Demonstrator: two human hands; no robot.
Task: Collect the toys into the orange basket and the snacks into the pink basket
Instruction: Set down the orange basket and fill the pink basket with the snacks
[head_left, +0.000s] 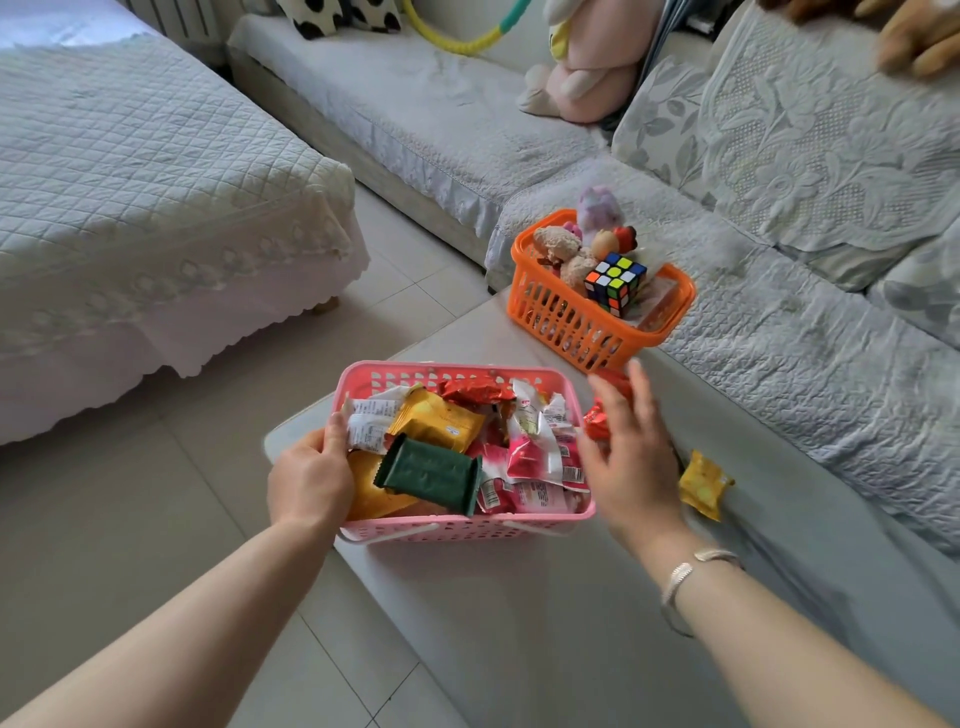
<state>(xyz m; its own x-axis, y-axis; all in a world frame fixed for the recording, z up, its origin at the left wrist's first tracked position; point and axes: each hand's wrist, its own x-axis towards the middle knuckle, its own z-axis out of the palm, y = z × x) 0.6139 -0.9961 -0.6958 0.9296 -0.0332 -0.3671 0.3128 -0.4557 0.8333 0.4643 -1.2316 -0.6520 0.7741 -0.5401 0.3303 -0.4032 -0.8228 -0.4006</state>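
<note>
Bare forearms, silver bracelet (691, 569) on right wrist

We see the pink basket (462, 527) on the table's near-left corner, heaped with wrapped snacks: a dark green bar (431, 474) on top, yellow packs (439, 423), and red-and-white packets (535, 457). Beyond the pink basket, to its right, stands the orange basket (582, 325), holding a puzzle cube (615, 283) and plush toys (563, 254). A yellow snack (704, 486) lies on the table right of the pink basket; a red wrapper (597, 421) shows just beside its right rim.
</note>
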